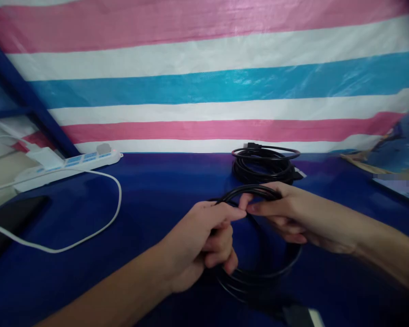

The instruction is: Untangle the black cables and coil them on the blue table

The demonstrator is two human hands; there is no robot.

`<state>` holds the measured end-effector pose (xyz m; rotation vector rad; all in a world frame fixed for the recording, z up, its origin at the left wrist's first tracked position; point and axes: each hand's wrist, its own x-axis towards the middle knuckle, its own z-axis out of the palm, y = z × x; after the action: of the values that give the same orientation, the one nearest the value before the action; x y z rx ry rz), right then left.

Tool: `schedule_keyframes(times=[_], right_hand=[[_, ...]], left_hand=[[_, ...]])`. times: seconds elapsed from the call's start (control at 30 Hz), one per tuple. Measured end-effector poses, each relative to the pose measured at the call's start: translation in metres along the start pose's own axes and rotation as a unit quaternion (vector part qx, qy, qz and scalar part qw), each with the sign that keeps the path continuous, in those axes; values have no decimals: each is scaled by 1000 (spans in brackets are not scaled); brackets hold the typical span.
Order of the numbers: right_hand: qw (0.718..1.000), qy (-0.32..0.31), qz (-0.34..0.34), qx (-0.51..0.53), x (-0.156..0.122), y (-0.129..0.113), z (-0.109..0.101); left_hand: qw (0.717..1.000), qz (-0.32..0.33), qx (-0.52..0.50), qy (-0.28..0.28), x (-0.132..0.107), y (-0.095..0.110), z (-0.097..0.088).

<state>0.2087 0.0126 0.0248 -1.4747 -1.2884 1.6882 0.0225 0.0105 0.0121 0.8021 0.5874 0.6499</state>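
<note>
Both hands grip a coiled black cable (pixel 276 274) above the blue table. My left hand (pixel 207 238) is closed around the coil's left side, its index finger reaching toward the other hand. With its fingers pinched at the top of the loops, my right hand (pixel 286 213) is closed on the same coil. The fingertips of the two hands meet near the coil's upper middle. A blurred dark connector with a pale end (pixel 301 316) hangs at the bottom of the coil. Just behind the hands, a second coiled black cable (pixel 264 167) lies on the table with its plug on top.
A white power strip (pixel 98 160) with a white charger (pixel 46 158) plugged in stands at the left. Its white cord (pixel 117 213) loops over the blue table (pixel 150 181). A dark flat object (pixel 17 218) lies at the left edge. Striped plastic sheeting (pixel 204 86) hangs behind.
</note>
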Motion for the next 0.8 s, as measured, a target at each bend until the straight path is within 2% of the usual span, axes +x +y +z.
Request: schedule_keyframes(times=[0.1,0.2,0.3,0.4,0.57,0.63,0.67,0.8], right_hand=[[988,8,-93,124,5,6,13],[950,-27,-156,268,8,12,31],[917,-127,-178,334,6,15,39],[896,-218,-209,326,2,16,32],[913,-271,-187,242,-6,14,17],[906,-254,-201,271,-8,7,22],[904,-222,-222,291,-9,1,26],[900,-14,-314,303,-6,-49,44]], left_hand=[[988,59,-52,132,1,6,0],[962,153,-86,210,4,17,-10],[944,213,-113,224,5,27,-16],[938,236,-132,216,0,35,-13],[934,269,-134,193,-7,54,-2],[931,285,-140,179,-3,64,5],[931,290,-144,168,1,69,11],[921,352,-128,107,16,95,49]])
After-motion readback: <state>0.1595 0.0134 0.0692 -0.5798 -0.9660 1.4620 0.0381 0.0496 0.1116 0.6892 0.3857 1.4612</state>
